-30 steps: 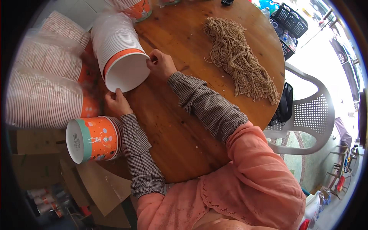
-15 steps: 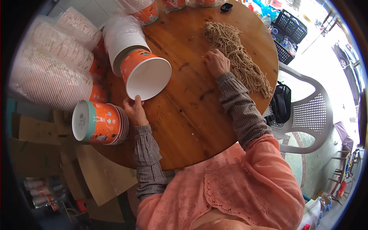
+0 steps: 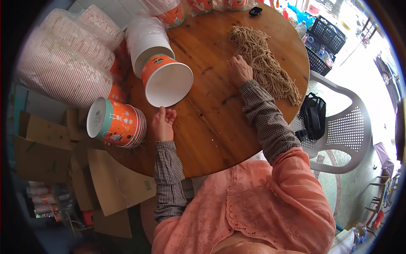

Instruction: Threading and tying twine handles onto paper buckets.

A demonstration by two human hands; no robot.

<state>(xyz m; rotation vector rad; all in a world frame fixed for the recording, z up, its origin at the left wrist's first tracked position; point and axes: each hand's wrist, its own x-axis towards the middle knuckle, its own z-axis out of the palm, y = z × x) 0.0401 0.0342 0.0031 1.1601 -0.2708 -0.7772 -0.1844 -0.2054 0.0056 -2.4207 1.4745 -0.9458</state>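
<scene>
An orange paper bucket (image 3: 169,84) lies tilted on the round table, its white mouth facing me. Just below its rim is my left hand (image 3: 163,122), palm partly turned up and fingers loosely apart; I cannot tell whether a fingertip still touches the rim. My right hand (image 3: 241,70) rests on the table, fingers curled, against the left edge of a long pile of tan, string-like strands (image 3: 266,63). Its fingertips are hidden, so what they hold does not show. Left of my left hand, a short stack of orange buckets (image 3: 120,122) lies on its side.
Behind the tilted bucket lies a plastic-wrapped stack of white-rimmed buckets (image 3: 148,40). Larger wrapped stacks (image 3: 63,67) fill the left side. Cardboard boxes (image 3: 114,186) stand below left. A grey plastic chair (image 3: 347,127) with a black bag (image 3: 315,114) is at right.
My left hand has let go of the bucket's rim and drawn slightly away, its fingers loosening. My right hand stays beside the strands. The whole view has shifted a little.
</scene>
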